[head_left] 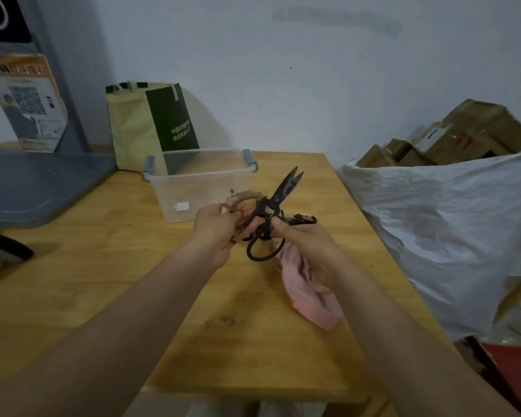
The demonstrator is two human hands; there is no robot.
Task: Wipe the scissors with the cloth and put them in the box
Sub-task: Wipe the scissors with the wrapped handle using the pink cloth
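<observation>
Clearly, the largest danger is the scissors (286, 188) themselves. They are held in the air at the middle of the frame, above the table (133, 266) and just in front of the clear box (205, 191), with the dark blades a little apart and pointing to the upper right. The left hand (220, 227) grips the handle loop that is wrapped in pale cord. The right hand (301, 245) pinches the metal near the pivot. The pink cloth (307, 293) is caught under that hand's fingers and hangs down toward the table.

If the right hand slides the cloth toward the tips, a finger could probably meet an edge. A smaller risk is that the blades swing closed on a thumb, because both hands are close to the joint. Smaller again, the cloth may slip out, since only one end seems to be held. A small dark piece shows just right of the right hand; what it is cannot be told.

The pale wall (313, 85) fills the upper half. The wooden table takes the lower middle, with a dark stain (223, 322) near the lower centre. A white plastic sack (448, 230) lies at the right, with cardboard boxes (478, 127) behind it. A grey stand (36, 182) is at the upper left. A yellow-green bag (133, 130) leans on the wall behind the box.
</observation>
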